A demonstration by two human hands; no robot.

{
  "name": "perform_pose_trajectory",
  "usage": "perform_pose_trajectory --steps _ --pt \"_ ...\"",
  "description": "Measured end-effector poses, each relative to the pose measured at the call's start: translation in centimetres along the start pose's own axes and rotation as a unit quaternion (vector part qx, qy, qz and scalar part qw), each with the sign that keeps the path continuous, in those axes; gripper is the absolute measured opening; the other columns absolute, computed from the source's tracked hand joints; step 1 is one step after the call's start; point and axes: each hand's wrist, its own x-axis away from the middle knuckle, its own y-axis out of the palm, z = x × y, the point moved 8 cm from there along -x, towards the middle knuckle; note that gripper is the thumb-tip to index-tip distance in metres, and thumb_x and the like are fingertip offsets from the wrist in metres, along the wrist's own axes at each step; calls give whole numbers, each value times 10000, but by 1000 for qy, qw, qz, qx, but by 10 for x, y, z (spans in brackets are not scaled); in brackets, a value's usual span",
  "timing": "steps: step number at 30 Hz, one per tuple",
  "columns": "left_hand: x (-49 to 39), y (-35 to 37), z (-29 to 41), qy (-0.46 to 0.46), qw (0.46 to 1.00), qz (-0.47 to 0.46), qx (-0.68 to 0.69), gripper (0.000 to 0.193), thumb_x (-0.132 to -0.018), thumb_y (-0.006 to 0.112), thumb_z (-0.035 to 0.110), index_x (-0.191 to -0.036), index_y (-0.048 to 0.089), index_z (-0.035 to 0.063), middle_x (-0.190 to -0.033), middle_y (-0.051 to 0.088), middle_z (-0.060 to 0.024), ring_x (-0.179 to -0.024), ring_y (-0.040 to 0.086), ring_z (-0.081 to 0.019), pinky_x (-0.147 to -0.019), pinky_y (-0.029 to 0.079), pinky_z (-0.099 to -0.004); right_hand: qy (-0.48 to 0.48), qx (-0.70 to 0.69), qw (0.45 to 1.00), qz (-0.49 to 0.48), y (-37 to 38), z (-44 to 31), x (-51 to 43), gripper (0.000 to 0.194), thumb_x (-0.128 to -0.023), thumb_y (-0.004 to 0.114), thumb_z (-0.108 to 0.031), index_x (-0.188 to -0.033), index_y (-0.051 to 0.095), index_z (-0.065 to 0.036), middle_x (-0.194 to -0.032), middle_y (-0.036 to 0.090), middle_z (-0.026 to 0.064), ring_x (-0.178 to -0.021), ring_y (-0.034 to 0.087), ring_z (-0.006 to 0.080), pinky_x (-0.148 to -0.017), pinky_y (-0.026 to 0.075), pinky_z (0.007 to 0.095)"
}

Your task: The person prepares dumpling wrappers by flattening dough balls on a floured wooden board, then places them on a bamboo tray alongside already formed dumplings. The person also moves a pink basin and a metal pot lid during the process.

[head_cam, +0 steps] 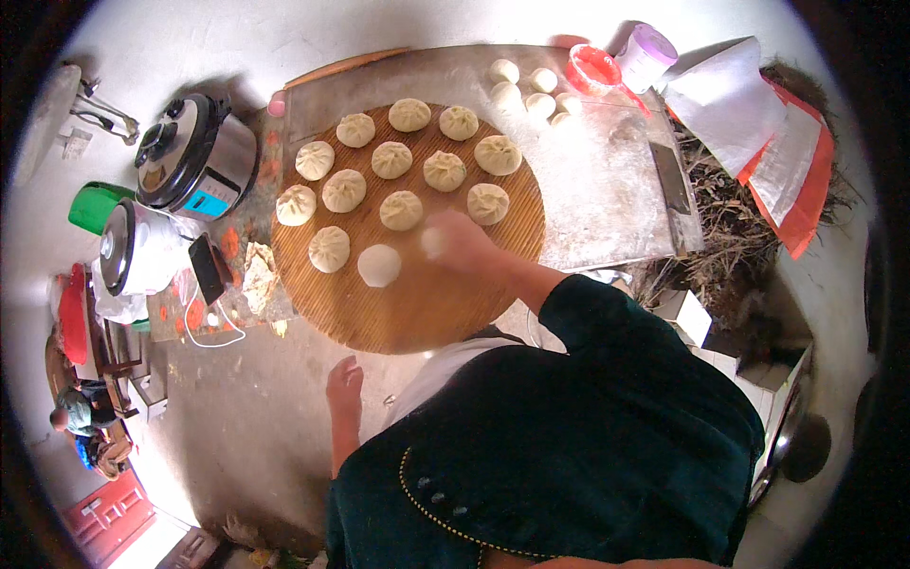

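Pleated buns (402, 210) are spread over the round ridged wooden board (426, 313). A smooth white dough ball (379, 266) rests near its lower left part. Over the middle of the board, my right hand (458, 242) is closed around another pale, smooth dough ball (433, 242); the hand is slightly blurred, and whether the ball touches the board cannot be told. My left hand (345, 380) is off the board, below its near edge, with nothing seen in it; its fingers lie close together. More dough balls (540, 106) sit on the floured tabletop (597, 213) behind the board.
A red dipper (593, 70) and purple-lidded tub (648, 50) stand at the back. A cleaver-like flat blade (670, 178) lies at the right edge. An electric pressure cooker (195, 156), rice cooker (135, 245) and phone (206, 269) are at left. A person (82, 410) is far left.
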Motion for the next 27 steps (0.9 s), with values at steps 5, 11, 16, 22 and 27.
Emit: perform_pose_trajectory --steps 5,11,16,22,27 --pt "5 4 -22 -48 998 -11 47 335 -806 562 73 -1127 547 -23 -1051 598 -133 -937 577 -189 -829 452 -285 -6 59 998 -31 15 -4 1 568 -617 745 -257 -1093 539 -25 -1039 530 175 -1021 476 349 -888 394 414" --pt "1 27 -9 -15 996 -15 86 352 -796 565 71 -1134 545 -25 -1059 597 -131 -947 576 -192 -839 448 -281 -83 115 989 52 -53 6 -1 575 -643 733 -276 -1116 528 -21 -1084 534 180 -1056 487 336 -913 393 400" --pt "6 53 -13 -93 989 50 100 362 -794 567 71 -1139 534 -34 -1069 589 -129 -980 559 -189 -836 444 -281 102 204 924 307 -217 135 -31 571 -656 745 -330 -1101 518 -53 -1086 554 139 -1038 509 304 -900 403 388" --pt "29 92 4 -91 985 107 103 348 -809 553 87 -1143 533 -11 -1121 503 -112 -930 551 -180 -795 451 -272 301 164 907 245 -253 249 -51 788 -653 728 -449 -1204 401 9 -1155 507 237 -1073 509 351 -910 416 407" --pt "43 99 23 -90 976 170 102 348 -806 561 101 -1145 545 19 -1127 470 -120 -893 552 -182 -776 459 -288 324 214 891 234 -232 251 -58 757 -647 738 -414 -1177 391 1 -1068 546 220 -1038 519 359 -884 432 407"
